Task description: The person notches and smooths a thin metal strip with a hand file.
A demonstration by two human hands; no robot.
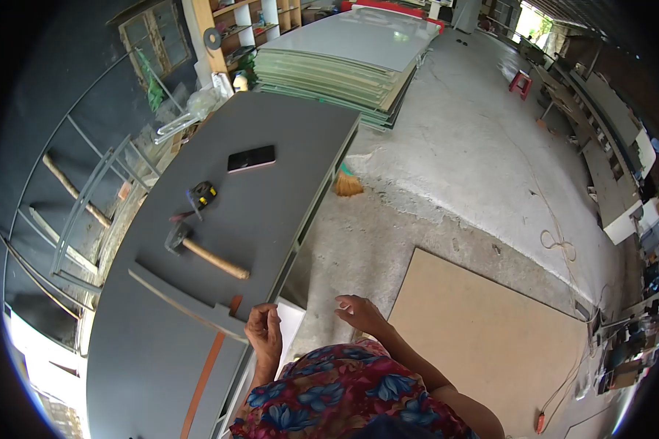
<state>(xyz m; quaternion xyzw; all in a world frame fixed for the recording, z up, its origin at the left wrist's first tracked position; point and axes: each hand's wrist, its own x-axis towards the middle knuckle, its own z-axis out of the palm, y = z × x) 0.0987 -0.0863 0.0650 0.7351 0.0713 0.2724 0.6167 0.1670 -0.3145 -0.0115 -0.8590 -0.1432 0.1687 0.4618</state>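
My left hand point(264, 329) is at the right edge of the dark grey panel point(293, 139), beside the end of a grey strip point(176, 298). Its fingers are curled, and whatever they may hold is too small to name. To the right, my right hand point(360, 313) hangs over the floor near my body, fingers loosely bent and apart, holding nothing. An orange-brown strip point(203, 380) lies across the panel near the grey one. Farther up the panel rest a hammer point(212, 256) with a wooden handle, a yellow and black tape measure point(203, 194) and a phone point(252, 159).
A tan board point(490, 329) lies on the floor at the right. Behind the panel stands a stack of sheets point(329, 69). A broom point(348, 184) is beside the panel, metal frames point(88, 190) are at the left, and a red stool point(520, 84) is farther back.
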